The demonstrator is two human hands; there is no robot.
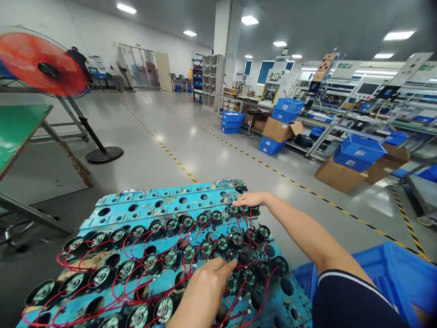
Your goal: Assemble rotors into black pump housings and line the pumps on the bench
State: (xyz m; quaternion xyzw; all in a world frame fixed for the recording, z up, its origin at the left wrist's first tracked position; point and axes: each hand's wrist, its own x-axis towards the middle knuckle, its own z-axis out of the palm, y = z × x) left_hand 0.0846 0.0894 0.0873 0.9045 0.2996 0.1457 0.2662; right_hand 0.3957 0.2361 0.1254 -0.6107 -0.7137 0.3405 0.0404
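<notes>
A scuffed blue rack [170, 201] with rows of round holes lies before me. Several round black motor parts [127, 269] with green-marked faces sit in its rows, each trailing thin red wires [119, 298]. Over the rack's right half is my left hand [206, 284], its fingers closed and pointing right, close beside a motor part [248, 276]; whatever they pinch is hidden. Farther off, my right hand [251, 199] reaches to the rack's far right corner, its fingers curled over a motor part [234, 209] there.
Blue bins [392, 273] stand close by my right arm. To the left are a green-topped table [23, 127] and a red pedestal fan [48, 64]. Cardboard boxes [341, 175] and workbenches line the right side. A person [78, 59] is far back left.
</notes>
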